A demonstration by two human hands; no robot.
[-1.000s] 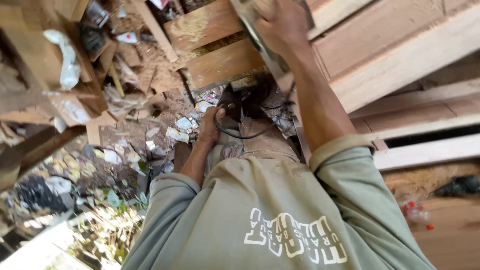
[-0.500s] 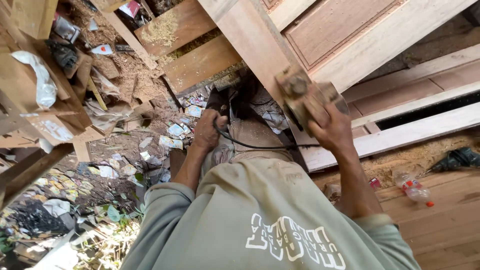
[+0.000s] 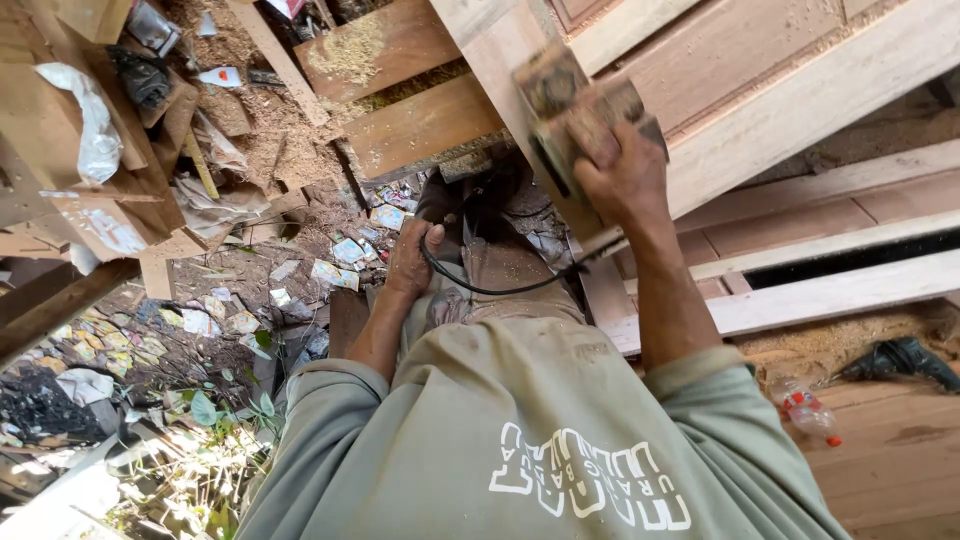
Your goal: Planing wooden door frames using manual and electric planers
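My right hand (image 3: 622,175) grips a dusty electric sander (image 3: 575,105) and presses it onto the wooden door frame rail (image 3: 500,50) that runs down toward me. A black power cord (image 3: 480,288) loops from the sander across my lap. My left hand (image 3: 412,262) rests low by my thigh, fingers curled beside the cord; whether it holds the cord is unclear. My grey-green shirt fills the lower part of the view.
A panelled wooden door (image 3: 760,90) lies across supports to the right. Sawdust, paper scraps and offcuts litter the ground (image 3: 290,270) on the left. A green power drill (image 3: 900,360) and a plastic bottle (image 3: 805,410) lie on boards at the right.
My right hand has slid the sander down the rail from the top of the view toward me, then a little back up. The left hand stays by my thigh.
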